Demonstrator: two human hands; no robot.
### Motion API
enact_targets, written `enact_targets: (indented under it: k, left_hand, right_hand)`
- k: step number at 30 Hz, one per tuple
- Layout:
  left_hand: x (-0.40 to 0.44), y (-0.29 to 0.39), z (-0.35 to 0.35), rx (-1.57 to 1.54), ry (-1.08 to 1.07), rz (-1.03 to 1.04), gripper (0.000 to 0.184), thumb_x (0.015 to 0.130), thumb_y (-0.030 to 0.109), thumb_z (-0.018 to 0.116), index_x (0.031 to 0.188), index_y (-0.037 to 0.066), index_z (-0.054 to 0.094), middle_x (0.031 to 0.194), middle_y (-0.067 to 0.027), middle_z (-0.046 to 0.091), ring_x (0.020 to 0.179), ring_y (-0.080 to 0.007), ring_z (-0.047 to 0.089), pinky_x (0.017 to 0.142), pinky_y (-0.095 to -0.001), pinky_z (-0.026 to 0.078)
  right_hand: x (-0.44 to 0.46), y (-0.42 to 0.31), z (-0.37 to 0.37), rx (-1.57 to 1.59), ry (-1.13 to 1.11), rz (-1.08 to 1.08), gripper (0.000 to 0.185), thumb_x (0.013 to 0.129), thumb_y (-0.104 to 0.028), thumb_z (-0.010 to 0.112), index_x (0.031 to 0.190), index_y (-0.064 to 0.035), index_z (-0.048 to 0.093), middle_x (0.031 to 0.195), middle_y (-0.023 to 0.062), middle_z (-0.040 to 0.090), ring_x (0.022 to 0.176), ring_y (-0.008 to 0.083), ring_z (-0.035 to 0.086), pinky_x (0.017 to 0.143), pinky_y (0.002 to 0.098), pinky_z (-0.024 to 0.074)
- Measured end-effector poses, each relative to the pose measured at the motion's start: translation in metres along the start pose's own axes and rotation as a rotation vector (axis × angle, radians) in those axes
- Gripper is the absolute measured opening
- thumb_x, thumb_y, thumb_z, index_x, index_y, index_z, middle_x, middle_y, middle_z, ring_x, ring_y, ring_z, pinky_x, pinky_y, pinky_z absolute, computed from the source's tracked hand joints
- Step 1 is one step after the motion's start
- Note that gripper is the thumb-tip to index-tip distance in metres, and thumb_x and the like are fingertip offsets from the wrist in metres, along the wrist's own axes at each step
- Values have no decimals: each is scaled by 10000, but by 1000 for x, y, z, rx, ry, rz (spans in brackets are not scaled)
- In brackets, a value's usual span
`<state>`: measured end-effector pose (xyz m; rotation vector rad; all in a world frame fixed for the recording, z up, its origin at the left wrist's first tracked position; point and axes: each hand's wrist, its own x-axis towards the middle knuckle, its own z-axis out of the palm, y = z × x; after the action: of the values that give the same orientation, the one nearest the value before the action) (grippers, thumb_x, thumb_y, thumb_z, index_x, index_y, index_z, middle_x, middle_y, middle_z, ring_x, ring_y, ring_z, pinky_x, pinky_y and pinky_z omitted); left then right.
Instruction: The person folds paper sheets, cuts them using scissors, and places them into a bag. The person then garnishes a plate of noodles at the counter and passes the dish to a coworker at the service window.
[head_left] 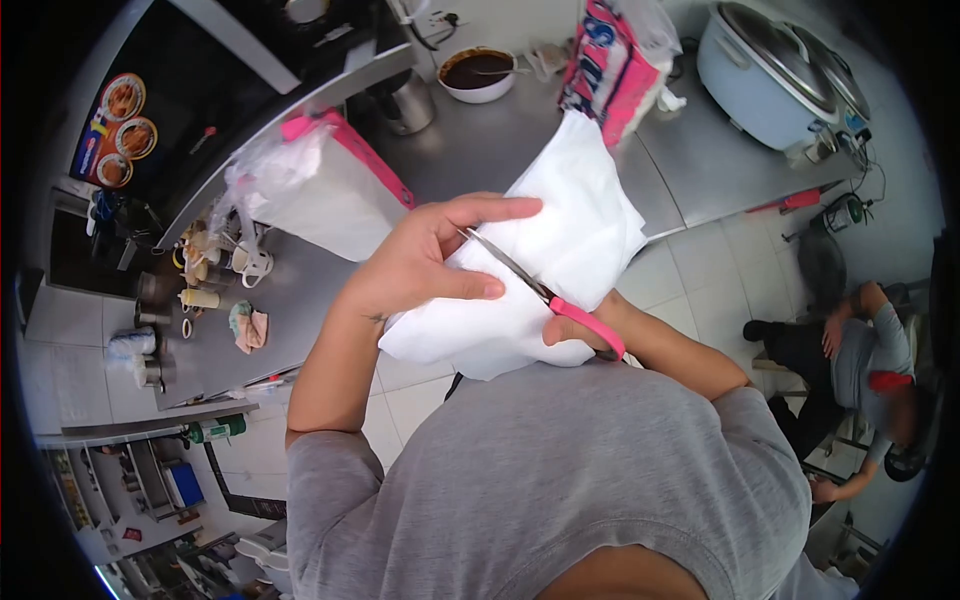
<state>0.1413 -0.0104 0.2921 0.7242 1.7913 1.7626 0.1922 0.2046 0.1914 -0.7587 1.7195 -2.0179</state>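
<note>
White paper sheets (590,180) hang in front of my chest, several layers thick. My left hand (425,250) grips their left side, thumb and index finger lying across the front. Pink-handled scissors (590,325) are held in my right hand (575,328), whose thumb is at the handle while its other fingers are hidden behind the paper. The scissor blades are parted a little and point up and left across the sheets, their tips near my left palm.
A steel counter (440,150) bears a bowl of dark sauce (477,75), a pink package (615,70), a large cooker (765,75) and a bagged white stack (320,190). A cloth (248,328) lies at left. Another person (865,360) sits at right.
</note>
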Motion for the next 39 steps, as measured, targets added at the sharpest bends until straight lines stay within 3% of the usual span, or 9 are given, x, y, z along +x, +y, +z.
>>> enact_targets:
  k: [11,17,19,21,29,31,34,36,39]
  left_hand:
    - [-38,-11,-84,-51,-138,-10,704,683,-67,726,1339,52,501,1266,-59,546,1105,-157,535,950,-282,426]
    - [-60,4,-130,160,99,209,705,709,26,746,1360,62,477,1336,-91,501,1162,-185,513,979,-323,410]
    - [-64,6,-134,364,143,263,688,716,45,722,1360,88,483,1340,-109,495,1200,-219,486,1005,-346,387]
    - [-60,6,-128,427,123,281,693,702,29,688,1360,111,486,1330,-140,496,1212,-273,477,1017,-361,375]
    - [-50,8,-126,498,28,197,727,669,-53,611,1350,177,501,1328,-131,490,1189,-321,496,1003,-371,403]
    - [-48,9,-125,499,-6,243,719,668,-48,607,1346,168,505,1327,-131,492,1191,-324,496,994,-375,408]
    - [-46,13,-119,471,-61,299,703,670,-39,603,1339,156,508,1323,-136,496,1193,-329,495,984,-383,415]
    - [-47,14,-118,476,-66,321,696,670,-37,602,1334,148,510,1321,-142,497,1192,-333,495,982,-386,416]
    - [-52,13,-121,533,-27,344,696,670,-37,611,1335,137,504,1323,-153,495,1194,-337,493,978,-386,421]
  right_hand:
    - [88,1,47,-30,-85,134,631,742,-388,779,1200,-14,558,1109,101,608,1063,212,537,926,359,428]
    - [83,45,-43,-28,-44,390,403,707,-303,786,929,-7,625,552,-2,500,415,72,448,366,230,332]
    - [92,66,-64,-424,245,668,385,730,-301,768,918,1,619,567,31,539,457,165,526,433,282,418]
    - [87,131,-96,-1056,268,447,450,713,-280,760,975,43,587,671,152,584,650,274,613,589,364,505]
    - [124,191,-163,-1322,239,156,551,770,-161,642,1275,12,506,1134,254,599,1033,425,581,916,450,459]
    - [152,75,-114,-420,513,164,761,738,-205,711,1395,-11,379,1389,171,464,1294,300,430,1052,371,337]
    - [173,-24,-80,-102,82,-97,798,879,-363,573,1491,-55,163,1458,159,363,1363,307,319,1129,394,181]
    - [181,-46,-77,130,-181,-85,1021,694,-341,784,1467,-18,201,1401,183,436,1281,257,431,1073,362,309]
    - [184,-56,-71,365,106,464,830,685,-285,809,1358,5,418,1216,179,593,1067,227,594,939,342,436]
